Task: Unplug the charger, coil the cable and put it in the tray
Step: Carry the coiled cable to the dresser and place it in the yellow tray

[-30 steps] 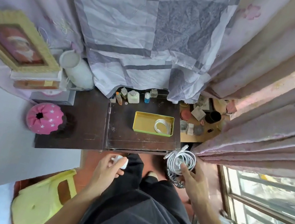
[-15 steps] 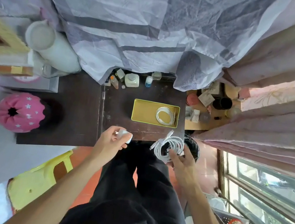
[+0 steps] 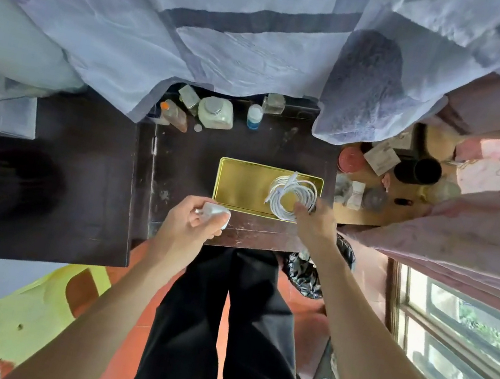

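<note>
Hands work over a dark wooden bench (image 3: 200, 160) seen from the head camera. The right hand (image 3: 313, 220) pinches a coiled white cable (image 3: 290, 196) and holds it over the right end of a yellow tray (image 3: 242, 184), which sits near the bench's front edge; whether the coil touches the tray floor cannot be told. The left hand (image 3: 189, 222) is clenched around a white charger plug (image 3: 216, 213) just above the bench's front edge, beside the tray's front left corner. Small bottles (image 3: 215, 113) line the back edge.

Coiled cable (image 3: 290, 198) in tray (image 3: 242, 184) on table (image 3: 187, 158), bottles (image 3: 215, 113) behind.
</note>
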`<state>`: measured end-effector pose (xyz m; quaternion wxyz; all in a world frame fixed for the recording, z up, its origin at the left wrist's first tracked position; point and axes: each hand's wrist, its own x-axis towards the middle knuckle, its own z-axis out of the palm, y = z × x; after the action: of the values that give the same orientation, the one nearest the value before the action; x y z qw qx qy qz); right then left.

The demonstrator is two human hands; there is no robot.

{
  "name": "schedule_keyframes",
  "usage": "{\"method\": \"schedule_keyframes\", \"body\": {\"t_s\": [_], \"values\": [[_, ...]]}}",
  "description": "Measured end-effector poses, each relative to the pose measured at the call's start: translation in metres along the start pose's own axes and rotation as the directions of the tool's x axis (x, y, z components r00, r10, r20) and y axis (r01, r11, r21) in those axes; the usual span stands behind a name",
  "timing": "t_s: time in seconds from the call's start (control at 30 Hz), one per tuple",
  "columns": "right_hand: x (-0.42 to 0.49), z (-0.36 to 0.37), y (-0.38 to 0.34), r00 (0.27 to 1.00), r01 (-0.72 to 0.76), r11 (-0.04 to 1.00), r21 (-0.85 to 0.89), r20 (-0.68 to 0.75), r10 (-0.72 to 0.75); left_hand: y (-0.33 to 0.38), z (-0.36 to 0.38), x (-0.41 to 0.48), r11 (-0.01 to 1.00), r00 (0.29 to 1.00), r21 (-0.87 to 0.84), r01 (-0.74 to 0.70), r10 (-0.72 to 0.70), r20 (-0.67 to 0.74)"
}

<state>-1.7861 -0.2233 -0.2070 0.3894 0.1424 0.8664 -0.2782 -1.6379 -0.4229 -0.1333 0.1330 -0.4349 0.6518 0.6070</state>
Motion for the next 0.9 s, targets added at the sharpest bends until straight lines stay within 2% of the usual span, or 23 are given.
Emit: {"method": "schedule_keyframes", "body": {"t_s": [0.3,0.47,0.6,0.73,0.9], "values": [[0.032,0.019,-0.009,0.996,-0.083,0.973,-0.216,0.006,0.087,-0.018,0.014,0.007,0.998,0.998,-0.005,0.062,-0.062,0.018],[0.035,0.024,-0.014,0.996,-0.092,0.915,-0.393,-0.032,0.087,-0.019,0.017,0.008,0.996,0.996,0.000,0.089,-0.089,0.010],[0.033,0.027,-0.016,0.996,-0.068,0.868,-0.492,-0.082,0.032,-0.015,0.016,0.013,0.997,0.997,0.003,0.071,-0.071,0.027],[0.028,0.024,-0.015,0.996,-0.048,0.880,-0.473,-0.086,0.008,-0.009,0.016,0.015,0.999,0.998,-0.005,0.050,-0.050,0.022],[0.006,0.009,-0.012,0.989,0.022,0.946,-0.322,-0.133,-0.069,0.003,0.019,0.021,0.996,0.999,0.078,0.032,-0.033,0.015]]}}
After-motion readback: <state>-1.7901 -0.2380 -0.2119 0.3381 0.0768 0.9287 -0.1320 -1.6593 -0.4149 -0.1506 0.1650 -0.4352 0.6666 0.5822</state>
